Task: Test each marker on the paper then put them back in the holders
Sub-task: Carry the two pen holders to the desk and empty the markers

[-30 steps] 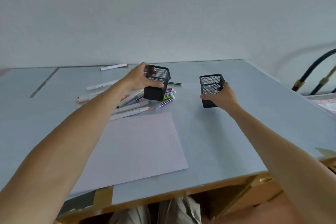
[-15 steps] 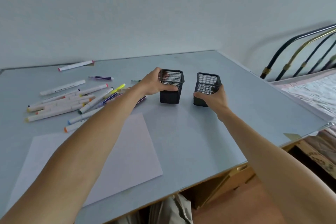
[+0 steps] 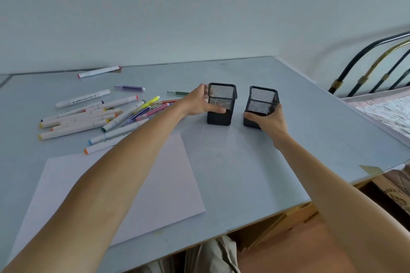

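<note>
Right now both hands are out at arm's reach, each on a black mesh holder. The left hand (image 3: 200, 103) grips the left holder (image 3: 221, 104) with the thumb pressed across its near face and the fingers curled round its far left side; the right hand (image 3: 267, 117) grips the right holder (image 3: 261, 106) low down, thumb on the near left corner and fingers wrapped round the right wall. Both holders stand upright on the table (image 3: 244, 173), close together with a narrow gap between them, and both look empty through the mesh. Setting them side by side probably keeps them within easy reach for dropping markers in after testing, clear of the writing area. To the left of the left hand the markers (image 3: 88, 119) lie loose in a scattered heap, the white-barrelled ones roughly parallel, thinner coloured ones nearer the wrist, and a few strays farther off toward the wall. The paper (image 3: 155, 184) lies flat nearer the body, under the left forearm, and seems unmarked, so I judge the testing not yet begun. Off to the right of the right hand, beyond the table edge, a metal bed frame (image 3: 377, 62) shows. The next move likely needs a hand freed to pick a marker.
</note>
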